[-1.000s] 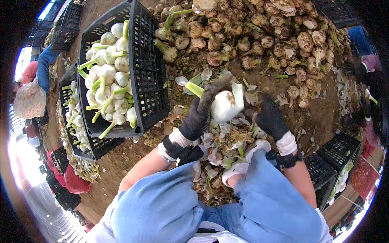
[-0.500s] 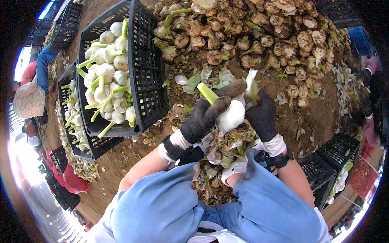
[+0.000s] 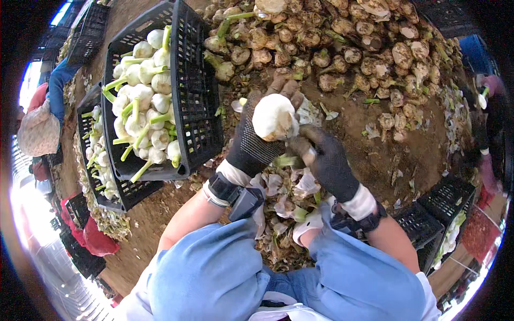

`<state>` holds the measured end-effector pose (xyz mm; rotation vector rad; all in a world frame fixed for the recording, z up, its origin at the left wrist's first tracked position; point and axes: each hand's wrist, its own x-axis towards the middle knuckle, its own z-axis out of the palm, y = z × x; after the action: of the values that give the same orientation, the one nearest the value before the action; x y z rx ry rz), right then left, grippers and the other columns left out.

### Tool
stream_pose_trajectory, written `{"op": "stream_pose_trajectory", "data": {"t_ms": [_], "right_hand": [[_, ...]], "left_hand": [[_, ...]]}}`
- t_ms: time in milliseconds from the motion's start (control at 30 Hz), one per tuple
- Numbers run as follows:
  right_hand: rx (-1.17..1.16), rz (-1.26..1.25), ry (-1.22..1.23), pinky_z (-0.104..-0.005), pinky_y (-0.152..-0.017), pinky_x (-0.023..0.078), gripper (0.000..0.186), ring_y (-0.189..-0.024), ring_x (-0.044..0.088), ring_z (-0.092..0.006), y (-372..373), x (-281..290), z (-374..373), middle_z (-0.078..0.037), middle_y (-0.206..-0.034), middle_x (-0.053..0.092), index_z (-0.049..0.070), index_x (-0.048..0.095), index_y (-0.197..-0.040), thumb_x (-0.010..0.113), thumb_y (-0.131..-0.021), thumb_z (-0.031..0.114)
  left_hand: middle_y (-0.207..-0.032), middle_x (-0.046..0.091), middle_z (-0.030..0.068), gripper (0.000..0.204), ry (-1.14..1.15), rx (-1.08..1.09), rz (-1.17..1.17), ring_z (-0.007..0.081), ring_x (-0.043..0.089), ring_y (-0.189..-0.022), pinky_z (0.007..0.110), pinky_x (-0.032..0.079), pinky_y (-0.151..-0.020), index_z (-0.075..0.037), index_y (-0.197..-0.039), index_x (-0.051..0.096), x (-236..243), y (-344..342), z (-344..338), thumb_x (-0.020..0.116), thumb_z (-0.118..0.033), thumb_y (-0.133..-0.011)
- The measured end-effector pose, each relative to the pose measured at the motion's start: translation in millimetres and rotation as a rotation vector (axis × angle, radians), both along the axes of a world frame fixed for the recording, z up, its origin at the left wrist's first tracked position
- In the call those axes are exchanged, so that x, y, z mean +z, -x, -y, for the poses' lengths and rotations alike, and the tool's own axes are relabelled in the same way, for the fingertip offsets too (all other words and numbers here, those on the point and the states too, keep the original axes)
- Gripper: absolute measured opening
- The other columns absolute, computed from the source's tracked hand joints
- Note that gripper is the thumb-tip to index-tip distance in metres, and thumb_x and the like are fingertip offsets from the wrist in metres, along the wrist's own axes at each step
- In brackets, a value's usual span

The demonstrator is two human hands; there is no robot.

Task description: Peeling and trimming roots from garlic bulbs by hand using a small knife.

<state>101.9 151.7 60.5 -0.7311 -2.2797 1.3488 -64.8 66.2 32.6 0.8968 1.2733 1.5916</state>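
A white garlic bulb (image 3: 272, 117) rests in my left hand (image 3: 256, 140), which wears a black glove with dirty fingertips and is closed around it. The bulb's brownish root side faces right, and its green stem barely shows behind the hand. My right hand (image 3: 333, 165), gloved in black too, has its fingers bent at the lower right of the bulb and touching it. Whatever its fingertips pinch is too blurred to make out. Below both hands, between my legs, lies a heap of garlic peelings (image 3: 286, 200).
Left of my hands, a tilted black crate (image 3: 195, 101) holds peeled garlic with green stems; another crate (image 3: 126, 198) sits beneath it. Ahead spreads a pile of soil-covered garlic (image 3: 342, 43). More black crates (image 3: 441, 203) stand at right. Other people (image 3: 56, 101) are at both sides.
The bulb has turned and moved up and left, its stem now pointing away behind my left hand. My right hand has moved lower, from the stem to the root side. A peel strip is gone from between my hands.
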Motion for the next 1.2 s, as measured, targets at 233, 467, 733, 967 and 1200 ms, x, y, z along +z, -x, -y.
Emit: {"op": "stream_pose_trajectory", "data": {"t_ms": [233,467,733,967,1200], "right_hand": [[-0.112,-0.2,1.07,-0.0323,-0.068,0.051,0.038,-0.074,0.061,-0.0193,-10.8,15.5,-25.2,-0.008,-0.098,0.064,0.006,0.059,-0.117,0.066,-0.09,0.031],[0.042,0.078,-0.45,-0.0445,-0.081,0.052,0.044,-0.093,0.063,-0.041,2.1,-2.1,-9.6,-0.016,-0.101,0.064,0.006,0.062,-0.116,0.078,-0.078,0.023],[-0.161,0.048,-0.176,-0.0422,-0.072,0.05,0.02,-0.082,0.062,-0.0358,9.1,-15.9,-17.1,-0.02,-0.087,0.063,0.001,0.063,-0.103,0.064,-0.091,0.018],[-0.181,0.363,-0.107,-0.0406,-0.086,0.048,0.036,-0.099,0.062,-0.035,-9.7,-30.4,-39.8,-0.02,-0.108,0.063,0.0,0.057,-0.119,0.064,-0.093,0.024],[-0.122,0.146,-0.279,-0.0435,-0.075,0.052,0.02,-0.084,0.066,-0.0341,-8.0,-50.4,-28.5,-0.018,-0.09,0.067,0.004,0.065,-0.103,0.063,-0.084,0.011]], "left_hand": [[-0.125,0.059,0.0136,0.045,0.219,-0.02,-0.597,0.0227,0.061,-0.111,0.037,0.047,-0.1,0.0,-0.133,0.047,-2.4,7.5,13.9,0.06,-0.015,-0.094],[-0.129,0.054,0.0123,0.062,0.078,0.107,-0.112,0.0246,0.056,-0.117,0.036,0.043,-0.105,0.0,-0.137,0.037,-8.1,-28.5,11.9,0.07,-0.021,-0.088],[-0.126,0.055,0.0148,0.06,0.203,0.092,-0.474,0.024,0.056,-0.116,0.034,0.044,-0.101,0.001,-0.136,0.037,0.0,-35.2,11.4,0.07,-0.007,-0.087],[-0.127,0.054,0.0143,0.041,0.255,0.088,-0.05,0.0227,0.053,-0.119,0.033,0.043,-0.106,0.0,-0.133,0.041,-8.8,-37.4,5.6,0.057,-0.012,-0.096],[-0.129,0.053,0.0193,0.061,0.171,0.19,-0.606,0.0304,0.053,-0.12,0.04,0.041,-0.105,0.002,-0.135,0.041,-1.1,-25.3,4.9,0.072,-0.008,-0.083]]}}
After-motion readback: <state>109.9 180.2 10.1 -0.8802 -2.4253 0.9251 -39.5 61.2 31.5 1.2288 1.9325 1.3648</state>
